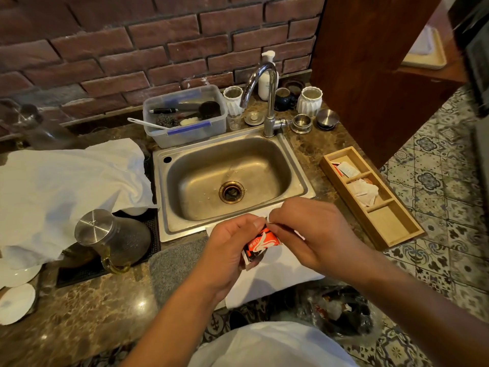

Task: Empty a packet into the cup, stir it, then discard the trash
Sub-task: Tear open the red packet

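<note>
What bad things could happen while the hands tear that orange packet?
The left hand and right hand pinch the orange packet over a white cloth, with no cup under it, so powder might spill there. It is also near the sink, so a torn scrap could drop into the drain.

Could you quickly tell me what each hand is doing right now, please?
Left hand: closed on the orange packet.
Right hand: fingers pinching the packet's top edge.
</note>
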The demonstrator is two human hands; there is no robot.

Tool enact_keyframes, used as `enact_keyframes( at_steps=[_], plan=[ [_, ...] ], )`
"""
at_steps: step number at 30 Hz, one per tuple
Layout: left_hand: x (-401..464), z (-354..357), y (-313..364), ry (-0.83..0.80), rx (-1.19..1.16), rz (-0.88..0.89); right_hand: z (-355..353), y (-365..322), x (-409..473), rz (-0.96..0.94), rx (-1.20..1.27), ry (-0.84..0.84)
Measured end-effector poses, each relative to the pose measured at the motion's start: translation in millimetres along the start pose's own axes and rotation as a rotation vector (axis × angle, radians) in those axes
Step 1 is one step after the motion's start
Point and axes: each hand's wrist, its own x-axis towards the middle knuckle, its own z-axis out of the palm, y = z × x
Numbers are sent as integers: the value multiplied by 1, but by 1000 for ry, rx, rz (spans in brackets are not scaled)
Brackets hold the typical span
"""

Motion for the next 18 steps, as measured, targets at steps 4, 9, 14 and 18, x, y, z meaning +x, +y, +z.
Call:
enact_keyframes(
  at_steps=[4,9,14,18],
  plan=[
    [0,5,2,-36,-121,-10,7,2,-3,-98,-41,149],
    [-2,4,4,-1,106,68,5,-3,-3,172,213,69],
    [-4,-2,12,2,279,106,-11,1,3,365,598,-273],
    [-3,-6,14,-11,311,111,-21,1,9,373,719,-369]
  ],
)
